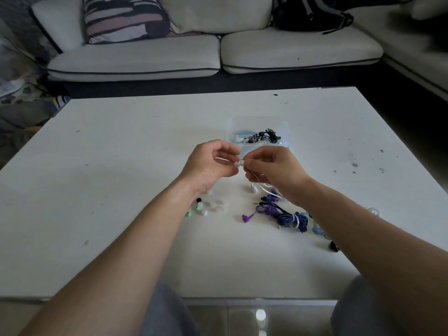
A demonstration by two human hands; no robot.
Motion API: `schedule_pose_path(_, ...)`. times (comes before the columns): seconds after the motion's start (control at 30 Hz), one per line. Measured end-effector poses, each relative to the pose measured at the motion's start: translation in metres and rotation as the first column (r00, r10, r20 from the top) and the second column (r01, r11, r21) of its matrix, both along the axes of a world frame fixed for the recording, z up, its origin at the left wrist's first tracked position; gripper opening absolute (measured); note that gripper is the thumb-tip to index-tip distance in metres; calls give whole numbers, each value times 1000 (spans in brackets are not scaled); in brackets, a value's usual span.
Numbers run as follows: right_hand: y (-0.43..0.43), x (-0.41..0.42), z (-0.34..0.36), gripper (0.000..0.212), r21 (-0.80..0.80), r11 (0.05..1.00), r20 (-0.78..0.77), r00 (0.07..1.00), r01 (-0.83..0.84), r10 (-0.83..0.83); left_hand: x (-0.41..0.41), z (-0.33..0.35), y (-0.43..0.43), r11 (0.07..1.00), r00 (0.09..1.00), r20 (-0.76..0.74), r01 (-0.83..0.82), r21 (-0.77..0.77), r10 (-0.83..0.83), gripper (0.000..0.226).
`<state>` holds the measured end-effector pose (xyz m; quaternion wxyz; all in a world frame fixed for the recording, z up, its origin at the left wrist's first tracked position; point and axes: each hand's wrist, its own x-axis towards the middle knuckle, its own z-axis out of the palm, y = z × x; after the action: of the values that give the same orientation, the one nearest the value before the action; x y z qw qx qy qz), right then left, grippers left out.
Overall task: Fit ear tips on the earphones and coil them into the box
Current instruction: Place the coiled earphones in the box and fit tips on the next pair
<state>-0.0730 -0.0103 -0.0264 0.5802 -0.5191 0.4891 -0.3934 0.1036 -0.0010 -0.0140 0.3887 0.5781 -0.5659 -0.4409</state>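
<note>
Left hand (pixel 208 163) pinches white ear tip (pixel 236 164). Right hand (pixel 274 169) grips white earphone (pixel 253 188), cord hanging below. Box (pixel 257 122) just beyond grip, loose tips (pixel 214 206) nearer.

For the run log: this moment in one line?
step: fitting tip | left hand: pinches ear tip | right hand: holds white earbud

Raised left hand (pixel 208 163) and right hand (pixel 274 169) meet, fingertips pinched.
</note>
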Motion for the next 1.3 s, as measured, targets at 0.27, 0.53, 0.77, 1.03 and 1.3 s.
schedule_pose_path(0.27, -2, -2, -3, 5, 0, 1000, 0, 1000, 12, -12, 3, -3, -3, 999, 994, -104, 27, 18, -25, 28)
schedule_pose_path(0.53, -3, -6, -2, 5, 80, 995, 97, 994, -52, 44, 9, -3, -6, 994, 963, -266, 63, 95, -35, 23)
schedule_pose_path(0.77, -3, -8, 0, 10, 113, 990, 147, 987, -87, 70, 8, -2, -4, 987, 922, -386, 94, 133, -35, 34)
schedule_pose_path(1.03, -3, -10, 0, 5, 95, 991, 151, 985, -98, 83, 6, -3, -5, 985, 903, -430, 95, 147, -23, 28)
schedule_pose_path(1.3, -3, -9, 1, 6, 88, 992, 157, 985, -91, 76, 7, -5, -7, 985, 891, -453, 84, 153, -6, 26)
